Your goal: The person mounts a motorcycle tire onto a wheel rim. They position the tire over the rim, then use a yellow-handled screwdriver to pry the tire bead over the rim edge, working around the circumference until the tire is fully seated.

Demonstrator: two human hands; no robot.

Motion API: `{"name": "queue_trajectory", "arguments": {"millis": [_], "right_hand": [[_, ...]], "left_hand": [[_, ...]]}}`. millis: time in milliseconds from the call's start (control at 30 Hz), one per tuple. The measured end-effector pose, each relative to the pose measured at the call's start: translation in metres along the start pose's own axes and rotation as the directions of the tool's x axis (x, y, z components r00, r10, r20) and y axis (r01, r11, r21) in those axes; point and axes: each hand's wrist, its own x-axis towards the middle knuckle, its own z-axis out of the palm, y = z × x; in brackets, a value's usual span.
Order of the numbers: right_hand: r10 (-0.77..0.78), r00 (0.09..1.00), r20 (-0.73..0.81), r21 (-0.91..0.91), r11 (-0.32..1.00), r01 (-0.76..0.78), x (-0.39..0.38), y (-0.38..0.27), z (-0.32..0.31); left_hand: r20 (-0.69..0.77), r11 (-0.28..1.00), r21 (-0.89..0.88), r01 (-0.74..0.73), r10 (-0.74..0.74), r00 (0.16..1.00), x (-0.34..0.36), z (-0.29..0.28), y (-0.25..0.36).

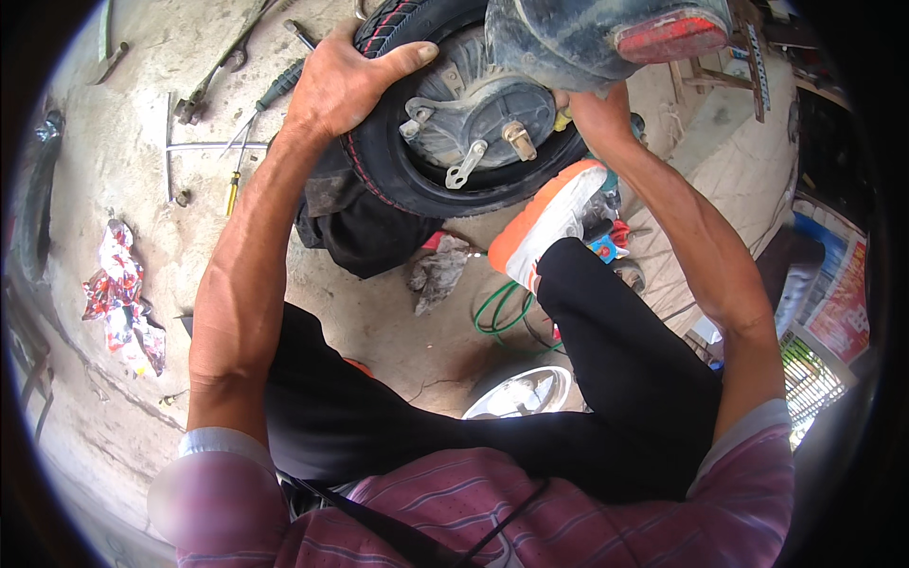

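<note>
A scooter wheel with a black tyre lies tilted in front of me, a red line running along its tread. My left hand grips the tyre's left side, thumb laid over the edge toward the hub. On the hub sit a dusty brake plate, a brake lever arm and a threaded axle end with a nut. Above it hangs a grey mudguard with a red reflector. My right hand reaches to the hub's right side beneath the mudguard; its fingers are mostly hidden, near something small and yellow.
Left of the wheel lie a screwdriver, a dark-handled tool and a metal rod. Black cloth is bunched beneath the tyre. My orange-and-white shoe stands close to it, near green wire and a white bowl.
</note>
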Motion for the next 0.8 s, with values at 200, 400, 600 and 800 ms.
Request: {"name": "queue_trajectory", "arguments": {"millis": [200,400,600,800], "right_hand": [[0.049,0.99,0.133,0.039,0.998,-0.055,0.002,0.008,-0.005],[0.123,0.977,0.172,0.093,0.986,-0.14,0.003,0.008,-0.01],[0.025,0.985,0.173,-0.134,0.991,-0.002,0.018,0.043,-0.012],[0.023,0.987,0.16,-0.165,0.986,0.003,0.011,0.034,-0.008]], "left_hand": [[0.024,1.0,0.009,0.03,-0.03,0.999,0.0,-0.001,0.002],[0.042,0.998,0.02,0.054,-0.055,0.998,-0.002,-0.003,0.008],[0.03,0.999,0.014,0.036,-0.036,0.999,-0.001,-0.001,0.008],[0.053,0.998,-0.055,0.04,-0.037,0.998,-0.002,-0.004,0.005]]}}
